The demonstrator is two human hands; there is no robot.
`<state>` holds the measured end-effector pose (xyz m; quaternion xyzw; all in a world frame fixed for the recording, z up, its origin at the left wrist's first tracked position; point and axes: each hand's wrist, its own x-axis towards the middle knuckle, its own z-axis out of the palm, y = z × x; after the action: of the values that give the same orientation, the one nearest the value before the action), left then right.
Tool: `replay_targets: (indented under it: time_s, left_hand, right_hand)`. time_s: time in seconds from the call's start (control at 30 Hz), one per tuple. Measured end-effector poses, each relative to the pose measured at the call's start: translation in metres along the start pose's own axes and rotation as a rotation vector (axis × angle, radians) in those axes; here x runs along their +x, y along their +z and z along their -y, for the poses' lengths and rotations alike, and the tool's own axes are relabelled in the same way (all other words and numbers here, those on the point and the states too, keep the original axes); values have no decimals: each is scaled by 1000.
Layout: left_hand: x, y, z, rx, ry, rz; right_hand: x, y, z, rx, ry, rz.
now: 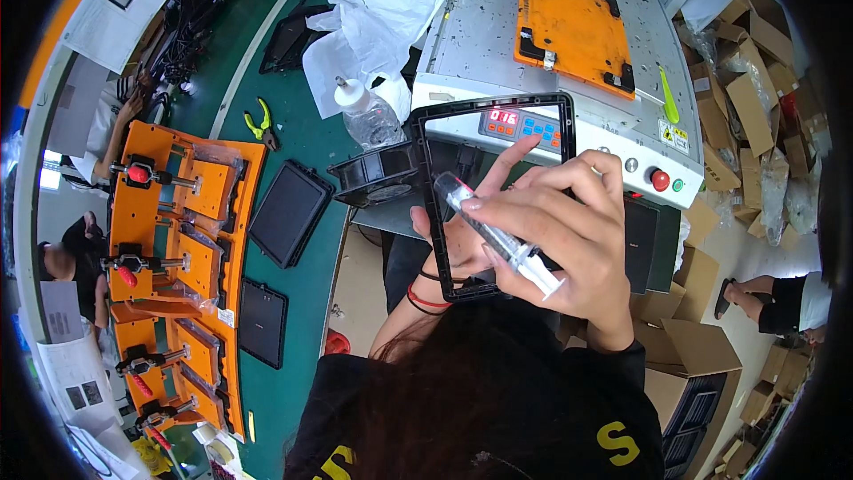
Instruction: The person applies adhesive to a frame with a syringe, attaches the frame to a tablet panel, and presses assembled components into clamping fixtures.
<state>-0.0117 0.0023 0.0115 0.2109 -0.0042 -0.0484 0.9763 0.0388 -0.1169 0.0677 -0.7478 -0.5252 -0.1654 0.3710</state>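
A black rectangular frame [493, 105] is held up in front of me, slightly tilted. My left hand [464, 247], with red and black bands at the wrist, grips its left lower side; the frame hides part of the fingers. In my right hand [582, 236] is a clear syringe [498, 238] with a white plunger. Its dark tip end points up and left across the frame's opening, close to the left rim. The fingers of my right hand are wrapped round the barrel. I cannot tell whether the tip touches the frame.
Beyond the frame stands a white machine [484, 44] carrying an orange plate [573, 31]. On the green table [302, 298] are an orange clamp fixture [233, 302], black panels [291, 213], pliers [261, 122], a fan [378, 176] and a plastic bottle [369, 116]. Cardboard boxes [689, 351] stand at right.
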Motion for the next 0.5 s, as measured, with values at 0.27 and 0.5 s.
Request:
replay_targets:
  time_s: [0.27,0.5]
  left_hand:
    - [-1,-3,9,-105,-2,19]
    - [-4,-16,22,-75,52,-114]
  right_hand:
    - [6,-7,-12,81,50,-73]
    - [10,0,-18,31,-2,-122]
